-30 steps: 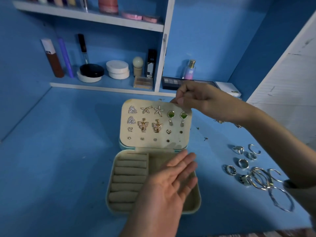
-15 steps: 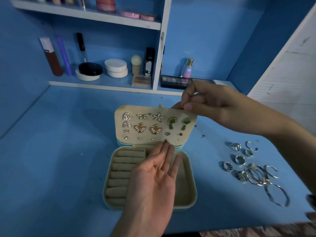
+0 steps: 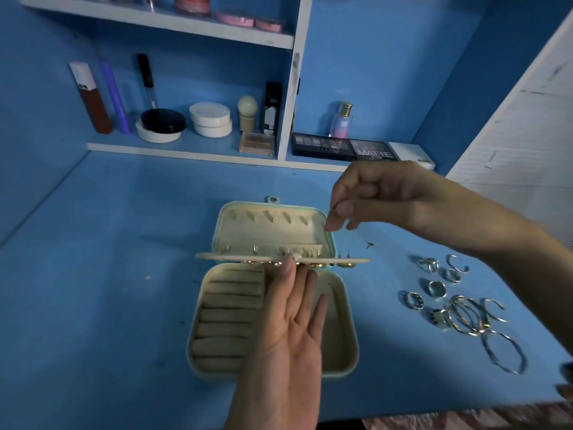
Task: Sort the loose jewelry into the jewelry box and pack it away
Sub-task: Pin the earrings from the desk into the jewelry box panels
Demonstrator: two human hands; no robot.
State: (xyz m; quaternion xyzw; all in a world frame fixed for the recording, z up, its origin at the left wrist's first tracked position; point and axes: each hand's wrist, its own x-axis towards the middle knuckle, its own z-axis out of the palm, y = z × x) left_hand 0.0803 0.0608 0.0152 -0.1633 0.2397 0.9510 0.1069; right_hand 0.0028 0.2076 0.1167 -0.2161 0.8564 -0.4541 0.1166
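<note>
Velvety jewelry box, shiny metal rings

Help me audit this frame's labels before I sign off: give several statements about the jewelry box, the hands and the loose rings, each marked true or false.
1. The cream earring panel stands upright. False: it lies tipped nearly level, seen edge-on.
2. The left hand touches the panel's edge with straight fingers. True.
3. Silver rings and bangles lie on the blue tabletop, right of the mint-and-cream jewelry box. True.
4. Rings fill the box's cream ring rolls. False: the rolls show no rings.
</note>
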